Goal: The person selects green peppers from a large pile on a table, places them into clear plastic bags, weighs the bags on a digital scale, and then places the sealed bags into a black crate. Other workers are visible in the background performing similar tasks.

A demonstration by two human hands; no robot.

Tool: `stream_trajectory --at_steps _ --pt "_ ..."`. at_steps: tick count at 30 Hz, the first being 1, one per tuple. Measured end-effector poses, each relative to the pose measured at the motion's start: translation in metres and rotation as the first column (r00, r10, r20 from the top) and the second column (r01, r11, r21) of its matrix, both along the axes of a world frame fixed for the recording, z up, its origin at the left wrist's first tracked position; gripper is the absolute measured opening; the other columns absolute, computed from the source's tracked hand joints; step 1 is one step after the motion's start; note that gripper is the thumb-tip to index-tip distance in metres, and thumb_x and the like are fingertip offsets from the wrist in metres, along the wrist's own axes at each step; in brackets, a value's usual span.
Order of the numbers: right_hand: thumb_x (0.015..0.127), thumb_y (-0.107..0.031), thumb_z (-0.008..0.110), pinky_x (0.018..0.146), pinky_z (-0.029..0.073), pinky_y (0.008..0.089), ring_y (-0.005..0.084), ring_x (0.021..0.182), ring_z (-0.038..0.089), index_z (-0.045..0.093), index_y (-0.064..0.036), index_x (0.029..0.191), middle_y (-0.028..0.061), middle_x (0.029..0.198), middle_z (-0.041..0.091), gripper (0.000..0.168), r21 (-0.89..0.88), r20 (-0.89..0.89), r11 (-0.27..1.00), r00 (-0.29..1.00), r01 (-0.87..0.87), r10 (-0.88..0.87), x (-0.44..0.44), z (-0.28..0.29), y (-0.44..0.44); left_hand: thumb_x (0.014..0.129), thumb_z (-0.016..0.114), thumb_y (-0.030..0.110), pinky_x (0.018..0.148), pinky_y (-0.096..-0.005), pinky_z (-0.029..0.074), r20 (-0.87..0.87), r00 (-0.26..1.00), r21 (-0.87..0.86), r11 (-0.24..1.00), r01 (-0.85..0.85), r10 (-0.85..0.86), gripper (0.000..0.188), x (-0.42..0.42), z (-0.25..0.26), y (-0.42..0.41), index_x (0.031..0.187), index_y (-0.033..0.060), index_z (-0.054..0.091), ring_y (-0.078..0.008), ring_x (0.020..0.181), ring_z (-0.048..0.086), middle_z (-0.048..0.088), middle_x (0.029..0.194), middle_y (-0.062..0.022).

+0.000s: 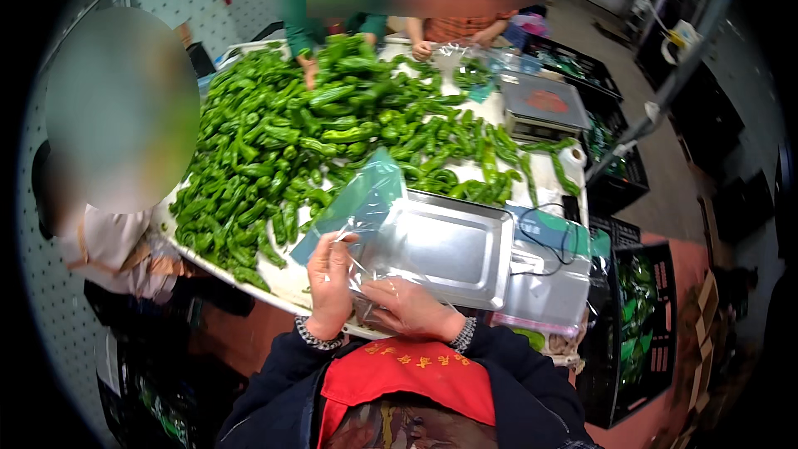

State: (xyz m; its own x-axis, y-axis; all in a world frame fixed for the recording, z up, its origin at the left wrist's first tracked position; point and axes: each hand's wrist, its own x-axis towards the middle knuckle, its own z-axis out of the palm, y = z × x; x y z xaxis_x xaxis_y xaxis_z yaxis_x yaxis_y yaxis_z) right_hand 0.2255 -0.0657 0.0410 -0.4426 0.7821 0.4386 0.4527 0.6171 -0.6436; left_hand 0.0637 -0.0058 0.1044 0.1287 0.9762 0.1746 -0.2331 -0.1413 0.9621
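Note:
My left hand [330, 284] grips the near edge of a clear and green plastic bag [380, 190] between thumb and fingers. My right hand [414, 308] is at the bag's near end, its fingers pointing left, with clear film around them. Whether those fingers are inside the bag or behind its film, I cannot tell. No peppers show inside the bag. It lies partly over the metal pan of a weighing scale [458, 249]. Past the bag, green peppers [249, 156] are heaped across the white table [280, 277].
Flat plastic bags [542, 290] lie right of the pan, crossed by a black cable [530, 237]. A second scale [545, 103] stands farther back. Black crates [642, 330] line the right side. Co-workers' hands [308, 68] are across the table; another person [124, 249] is at left.

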Motion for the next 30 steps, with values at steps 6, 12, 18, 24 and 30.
stream_trajectory --at_steps 6,12,18,24,30 --pt "0.101 -0.021 0.063 0.092 0.054 0.0430 0.0325 0.108 0.070 0.062 -0.006 0.141 0.0192 0.117 0.073 0.043 -0.547 -0.213 0.724 0.907 -0.419 0.364 -0.043 0.022 0.039 0.113 0.051 0.017 0.053 -0.0223 0.024 -0.088 0.968 0.108 0.968 -0.225 0.234 0.019 -0.089 -0.003 0.017 0.118 0.0038 0.063 -0.0008 0.060 0.032 0.045 0.075 0.0079" --pt "0.103 -0.013 0.060 0.112 0.046 0.0346 0.0207 0.130 0.062 0.061 0.000 0.144 0.0134 0.138 0.069 0.042 -0.624 -0.495 0.564 0.832 -0.540 0.250 -0.060 0.050 0.089 0.110 0.053 0.011 0.058 -0.0219 0.028 -0.224 0.903 0.113 0.931 -0.348 0.365 0.018 -0.150 -0.023 0.047 0.126 0.0038 0.057 -0.0013 0.066 0.036 0.046 0.074 0.0089" --pt "0.105 -0.009 0.058 0.092 0.058 0.0324 0.0190 0.100 0.074 0.066 0.005 0.131 0.0144 0.113 0.076 0.031 -0.684 -0.557 0.646 0.814 -0.339 -0.163 -0.065 0.018 0.159 0.099 0.058 0.000 0.057 -0.0294 0.039 -0.409 0.866 -0.004 0.949 -0.316 0.286 0.029 -0.171 -0.104 0.082 0.128 0.0036 0.057 -0.0078 0.063 0.048 0.055 0.069 0.0004" --pt "0.091 -0.013 0.069 0.089 0.058 0.0384 0.0302 0.100 0.073 0.068 -0.003 0.126 0.0174 0.110 0.075 0.036 -0.218 0.023 0.883 0.907 0.415 -0.420 -0.041 -0.028 0.253 0.100 0.065 0.007 0.056 -0.0300 0.039 -0.495 0.861 -0.155 0.963 -0.219 0.116 0.029 -0.171 -0.143 0.095 0.126 0.0018 0.056 -0.0073 0.062 0.047 0.058 0.065 -0.0015" --pt "0.080 0.006 0.064 0.111 0.044 0.0484 0.0412 0.132 0.053 0.053 0.000 0.141 0.0235 0.144 0.054 0.063 0.322 0.364 0.815 0.731 0.482 -0.577 0.004 -0.038 0.380 0.099 0.066 0.008 0.059 -0.0292 0.042 -0.501 0.863 -0.224 0.954 -0.199 0.063 0.030 -0.181 -0.156 0.103 0.126 0.0008 0.056 -0.0075 0.066 0.051 0.062 0.071 -0.0017"
